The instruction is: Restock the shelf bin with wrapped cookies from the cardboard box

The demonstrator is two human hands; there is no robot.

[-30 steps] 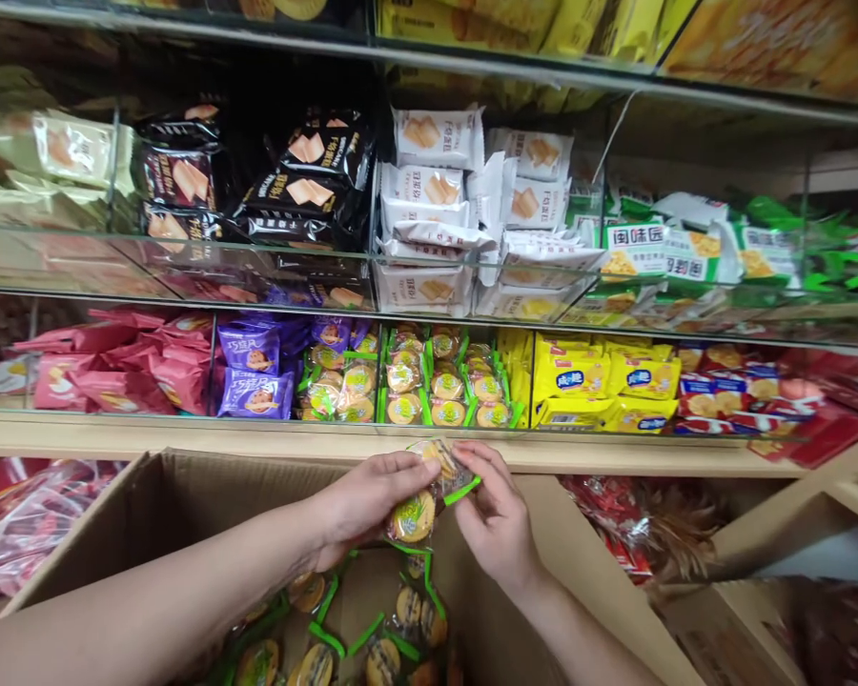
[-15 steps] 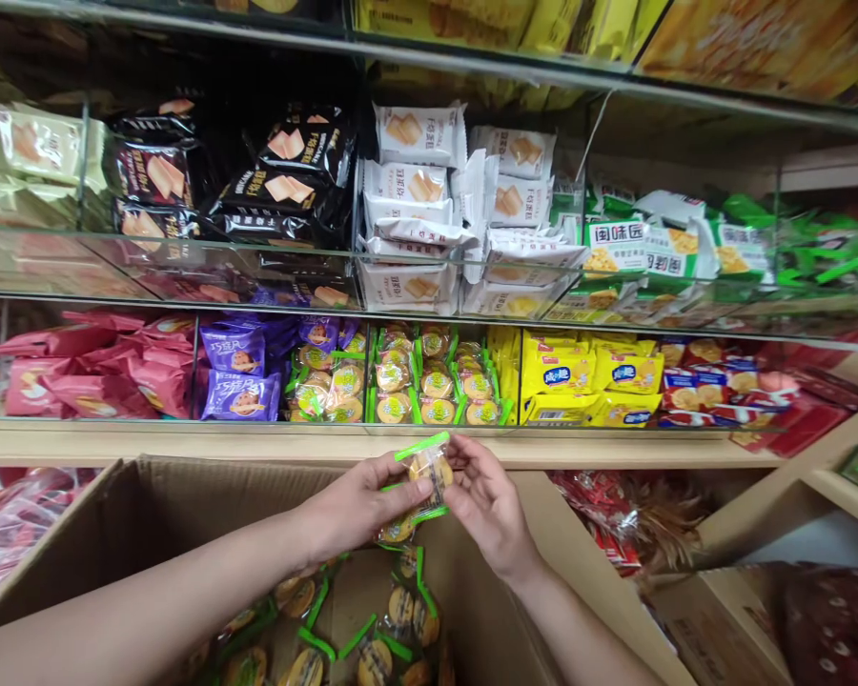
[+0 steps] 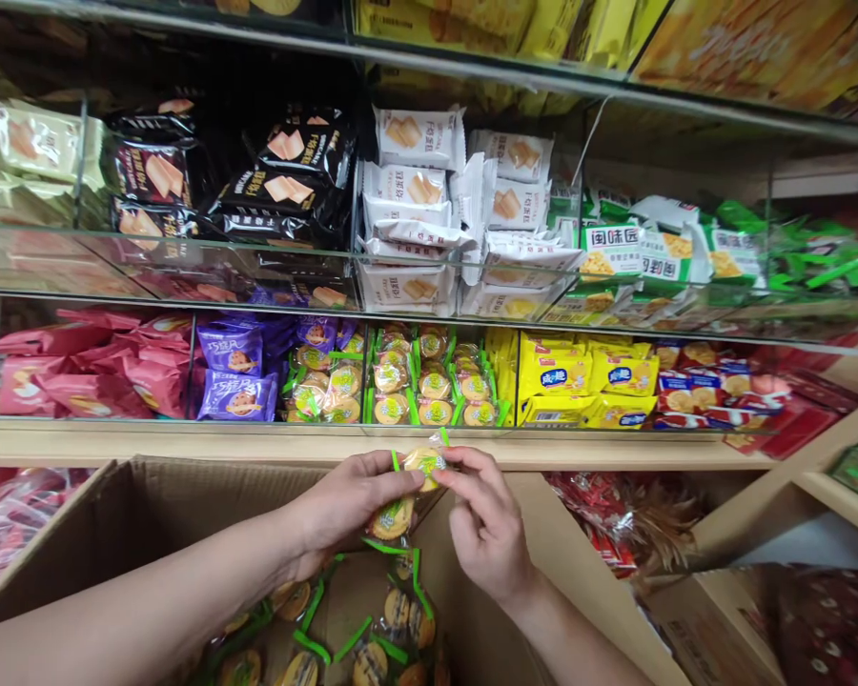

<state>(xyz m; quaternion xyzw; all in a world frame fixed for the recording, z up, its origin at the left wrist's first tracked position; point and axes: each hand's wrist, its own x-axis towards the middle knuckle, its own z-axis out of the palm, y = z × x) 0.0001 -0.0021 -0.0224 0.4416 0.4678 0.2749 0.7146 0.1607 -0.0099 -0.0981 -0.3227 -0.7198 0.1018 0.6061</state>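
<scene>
Above an open cardboard box (image 3: 200,486), my left hand (image 3: 329,510) is closed on small clear biscuit packs with green edges. Its thumb presses on the upper biscuit pack (image 3: 424,459), whose green printed side shows. Another biscuit pack (image 3: 391,519) hangs below that thumb, partly covered by the fingers. My right hand (image 3: 492,529) pinches the right edge of the upper pack between thumb and fingers. Inside the box lie several like packs (image 3: 370,659), loose at the bottom. Matching biscuit packs (image 3: 436,381) stand in rows on the lower shelf, straight ahead of both hands.
Glass dividers split the shelf. Purple cookie packs (image 3: 237,372) and pink packs (image 3: 100,372) sit left, yellow packs (image 3: 558,372) right. White packs (image 3: 418,191) and black packs (image 3: 290,171) fill the shelf above. A wooden shelf edge (image 3: 257,440) runs behind the box.
The upper pack has turned over, from its dark-printed side to its green-printed side. My right fingers have shifted onto its right edge and curled in more.
</scene>
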